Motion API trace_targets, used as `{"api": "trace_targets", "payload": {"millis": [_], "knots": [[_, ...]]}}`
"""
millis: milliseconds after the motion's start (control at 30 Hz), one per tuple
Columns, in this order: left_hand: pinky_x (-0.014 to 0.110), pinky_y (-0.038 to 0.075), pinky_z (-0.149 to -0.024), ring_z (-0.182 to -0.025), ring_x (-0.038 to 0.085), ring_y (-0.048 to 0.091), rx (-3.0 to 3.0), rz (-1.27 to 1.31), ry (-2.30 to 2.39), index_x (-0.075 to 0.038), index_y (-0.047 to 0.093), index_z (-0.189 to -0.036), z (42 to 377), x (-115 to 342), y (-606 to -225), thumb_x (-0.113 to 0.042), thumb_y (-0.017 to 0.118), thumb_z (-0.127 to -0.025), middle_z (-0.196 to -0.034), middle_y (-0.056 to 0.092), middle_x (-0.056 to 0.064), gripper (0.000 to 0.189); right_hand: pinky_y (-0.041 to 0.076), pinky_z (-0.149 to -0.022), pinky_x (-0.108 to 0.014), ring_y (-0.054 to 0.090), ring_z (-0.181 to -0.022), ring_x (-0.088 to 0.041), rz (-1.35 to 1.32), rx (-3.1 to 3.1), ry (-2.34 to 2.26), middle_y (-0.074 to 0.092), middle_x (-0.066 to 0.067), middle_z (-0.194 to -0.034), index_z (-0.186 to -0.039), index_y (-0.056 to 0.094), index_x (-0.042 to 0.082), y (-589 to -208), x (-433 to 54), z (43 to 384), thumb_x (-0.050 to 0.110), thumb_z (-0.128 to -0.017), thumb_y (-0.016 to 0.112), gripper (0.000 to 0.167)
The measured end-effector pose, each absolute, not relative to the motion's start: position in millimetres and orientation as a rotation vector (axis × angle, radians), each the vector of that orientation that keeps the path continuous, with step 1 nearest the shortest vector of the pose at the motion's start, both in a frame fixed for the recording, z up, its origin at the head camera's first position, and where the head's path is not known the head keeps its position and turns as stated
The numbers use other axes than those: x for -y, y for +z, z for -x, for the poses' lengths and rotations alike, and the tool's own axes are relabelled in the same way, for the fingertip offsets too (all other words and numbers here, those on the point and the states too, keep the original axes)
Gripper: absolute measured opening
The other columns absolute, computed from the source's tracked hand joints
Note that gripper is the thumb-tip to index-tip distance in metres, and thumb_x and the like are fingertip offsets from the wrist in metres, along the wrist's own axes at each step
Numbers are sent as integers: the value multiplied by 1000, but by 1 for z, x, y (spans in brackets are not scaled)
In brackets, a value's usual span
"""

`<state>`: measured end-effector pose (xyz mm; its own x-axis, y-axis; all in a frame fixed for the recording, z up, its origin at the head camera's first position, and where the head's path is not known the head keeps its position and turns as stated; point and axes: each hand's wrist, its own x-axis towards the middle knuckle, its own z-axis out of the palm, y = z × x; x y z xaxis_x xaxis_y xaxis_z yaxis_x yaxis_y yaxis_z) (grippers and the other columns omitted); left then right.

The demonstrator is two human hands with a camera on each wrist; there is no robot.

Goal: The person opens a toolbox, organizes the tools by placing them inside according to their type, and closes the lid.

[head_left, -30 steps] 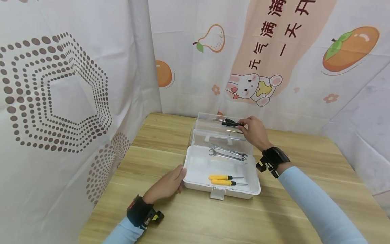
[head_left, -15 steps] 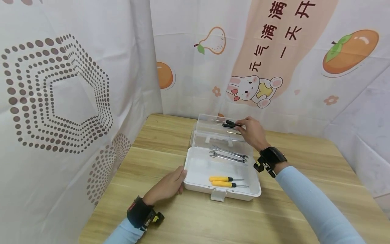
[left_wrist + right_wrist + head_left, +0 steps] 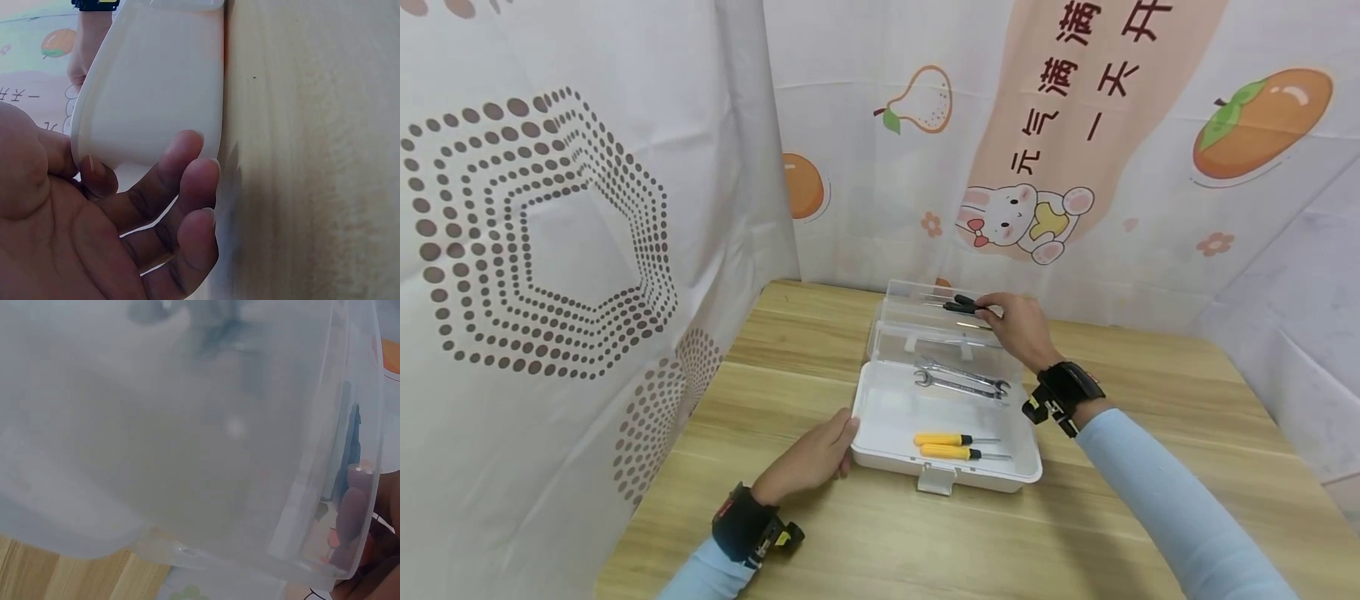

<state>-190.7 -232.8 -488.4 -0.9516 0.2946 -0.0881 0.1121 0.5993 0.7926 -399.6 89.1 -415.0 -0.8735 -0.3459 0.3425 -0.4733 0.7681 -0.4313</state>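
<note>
A white toolbox (image 3: 887, 408) lies with its clear lid (image 3: 906, 315) folded back on the wooden table. My left hand (image 3: 811, 454) grips the box's left front corner; in the left wrist view, several fingers (image 3: 197, 178) lie against the outer wall. At the lid's right side, my right hand (image 3: 1021, 329) pinches the end of a black-handled screwdriver (image 3: 958, 307). A second black handle (image 3: 965, 299) lies just beside it. In the right wrist view, the fingertips (image 3: 353, 509) show through the clear plastic next to a dark handle (image 3: 355, 440).
Two yellow-handled screwdrivers (image 3: 943, 439) lie along the tray's front, and open-end wrenches (image 3: 958, 383) along its back. A thin metal tool (image 3: 973, 326) lies in the lid. The front latch (image 3: 936, 479) hangs down. A printed curtain (image 3: 880, 225) rises behind the table.
My right hand has shifted slightly left within the lid, and the black-handled screwdriver has slid left with it. My left hand stays on the box corner.
</note>
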Motion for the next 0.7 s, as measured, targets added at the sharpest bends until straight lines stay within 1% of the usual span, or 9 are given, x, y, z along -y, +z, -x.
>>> {"api": "trace_targets", "payload": {"millis": [133,267,467,567,700], "knots": [[31,43,-55,-61,18,55,-2614,-327,1274,-11,52,-108,190,233,-488,-47,24,-113,-72,61,2,46,51,-86,-51,66,-106,-37,-666,2707,705,73,-18,-114,-115,77,4,-415,-89,399,9,-100,69,18],[30,42,-56,-61,17,55,-2613,-315,1267,-12,52,-109,191,232,-489,-48,24,-113,-73,62,2,46,51,-81,-50,65,-100,-35,-696,2715,679,72,-18,-110,-113,78,3,-415,-89,397,11,-100,69,18],[31,43,-56,-62,18,55,-2608,-311,1259,-13,52,-110,190,231,-489,-48,24,-113,-74,62,3,46,49,-85,-51,59,-104,-34,-638,2684,826,67,-19,-116,-121,72,-1,-418,-98,392,15,-106,60,25],[32,43,-57,-62,19,55,-2603,-310,1267,-11,52,-111,190,231,-488,-48,24,-113,-74,62,4,46,48,-81,-49,60,-98,-33,-607,2585,905,66,-20,-114,-121,70,-2,-422,-111,391,15,-108,56,26],[31,43,-56,-63,19,56,-2599,-310,1282,-10,52,-111,190,233,-488,-47,24,-113,-75,62,4,46,46,-76,-41,60,-92,-31,-546,2559,976,67,-21,-111,-121,68,-3,-430,-135,390,18,-108,54,29]]}}
